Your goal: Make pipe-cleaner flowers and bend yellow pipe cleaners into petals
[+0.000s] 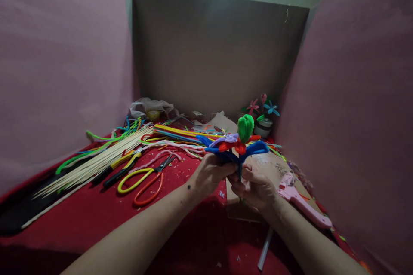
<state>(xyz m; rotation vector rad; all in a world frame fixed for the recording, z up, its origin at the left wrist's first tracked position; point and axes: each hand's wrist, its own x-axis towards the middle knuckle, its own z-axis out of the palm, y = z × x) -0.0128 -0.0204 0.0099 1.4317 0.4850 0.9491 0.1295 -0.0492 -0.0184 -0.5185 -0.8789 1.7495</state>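
Both my hands hold a pipe-cleaner flower (240, 142) upright over the red cloth (97, 210). It has blue leaves, red and purple petals and a green looped top. My left hand (211, 172) is closed on it just under the blue leaves. My right hand (254, 184) is pinched round the thin stem below. The stem's lower end is hidden between my fingers.
Scissors (146, 179) with yellow and orange handles lie left of my hands, beside pliers (124, 165), a bundle of wooden skewers (93, 167) and loose pipe cleaners (176, 134). A pink glue gun (301, 202) lies on cardboard (245, 212) at right. A small pot of finished flowers (263, 122) stands behind. Cardboard walls enclose three sides.
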